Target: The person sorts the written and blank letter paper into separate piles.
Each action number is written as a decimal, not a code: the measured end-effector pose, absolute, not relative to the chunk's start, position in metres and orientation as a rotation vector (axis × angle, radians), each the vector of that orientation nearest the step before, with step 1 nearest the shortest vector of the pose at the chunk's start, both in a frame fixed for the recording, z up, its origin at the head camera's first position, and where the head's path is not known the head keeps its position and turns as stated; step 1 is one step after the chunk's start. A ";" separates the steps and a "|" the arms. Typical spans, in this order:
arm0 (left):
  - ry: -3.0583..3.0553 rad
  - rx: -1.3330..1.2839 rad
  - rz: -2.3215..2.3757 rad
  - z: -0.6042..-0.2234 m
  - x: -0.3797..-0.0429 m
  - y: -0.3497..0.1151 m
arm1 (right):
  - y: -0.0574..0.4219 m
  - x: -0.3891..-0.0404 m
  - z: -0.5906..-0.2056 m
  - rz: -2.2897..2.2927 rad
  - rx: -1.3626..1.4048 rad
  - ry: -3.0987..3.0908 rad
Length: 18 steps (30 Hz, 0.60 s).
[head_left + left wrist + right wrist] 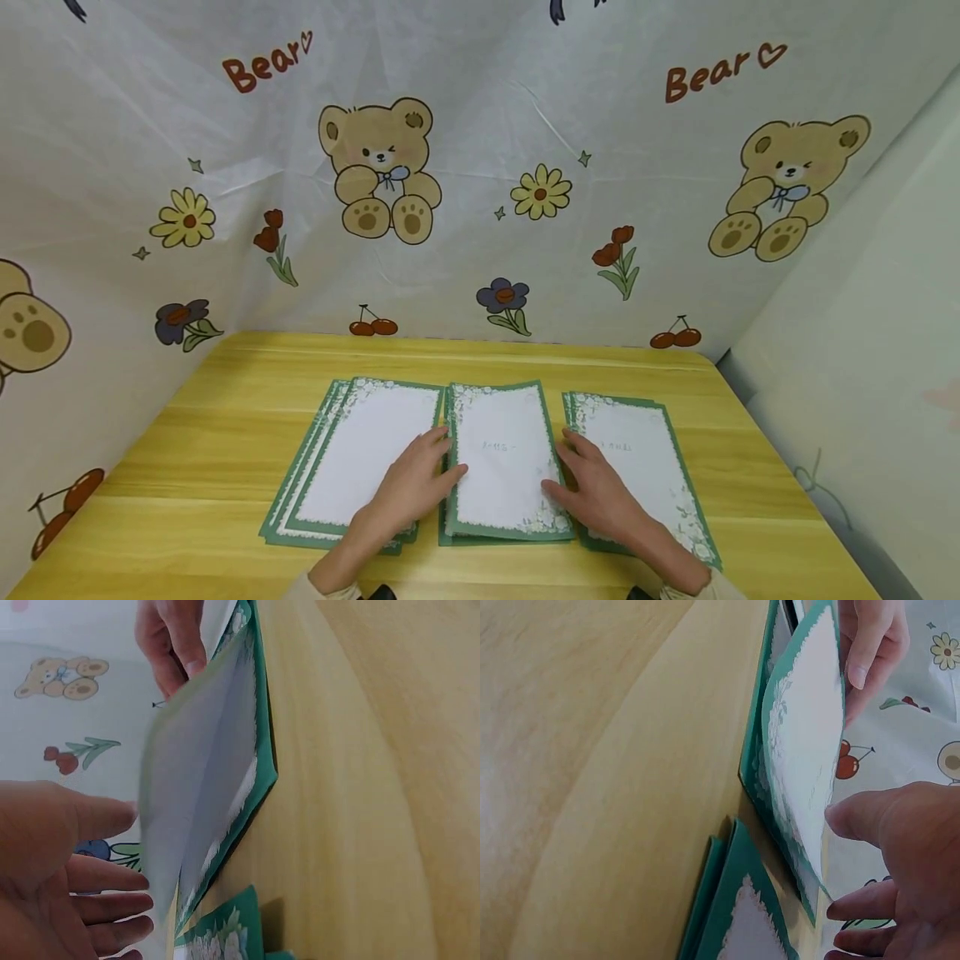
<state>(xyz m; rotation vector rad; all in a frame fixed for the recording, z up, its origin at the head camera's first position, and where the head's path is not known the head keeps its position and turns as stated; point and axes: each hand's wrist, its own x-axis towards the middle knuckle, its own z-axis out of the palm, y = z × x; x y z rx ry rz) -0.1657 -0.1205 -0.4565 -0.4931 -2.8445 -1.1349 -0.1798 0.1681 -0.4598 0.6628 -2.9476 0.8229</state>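
Observation:
In the head view, three piles of green-bordered white paper with pale flower corners lie side by side. My hands are at the two long sides of the top sheet of paper (504, 467) in the middle pile, which carries faint writing. The left hand (412, 479) pinches its left edge, thumb over the white face. My right hand (600, 487) has its thumb on the right edge and fingers just outside it. Seen from the wrists, the sheet (199, 772) bows upward off the lower green-edged sheet (751, 761). Part of that lower sheet is hidden.
To the left lies a fanned pile of sheets (360, 450); the right pile (660, 467) is partly covered by my right hand. The wooden table (480, 358) meets a hanging cloth (480, 250) printed with bears and flowers at its back edge.

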 end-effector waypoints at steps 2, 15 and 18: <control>-2.816 -0.459 -1.257 -0.457 -0.166 -0.122 | 0.167 -0.180 -0.459 0.847 0.644 -2.923; -2.511 -0.309 -1.841 -0.455 -0.169 -0.126 | 0.161 -0.181 -0.458 1.440 0.475 -2.723; -2.450 -0.266 -1.913 -0.452 -0.171 -0.126 | 0.161 -0.181 -0.454 1.581 0.404 -2.684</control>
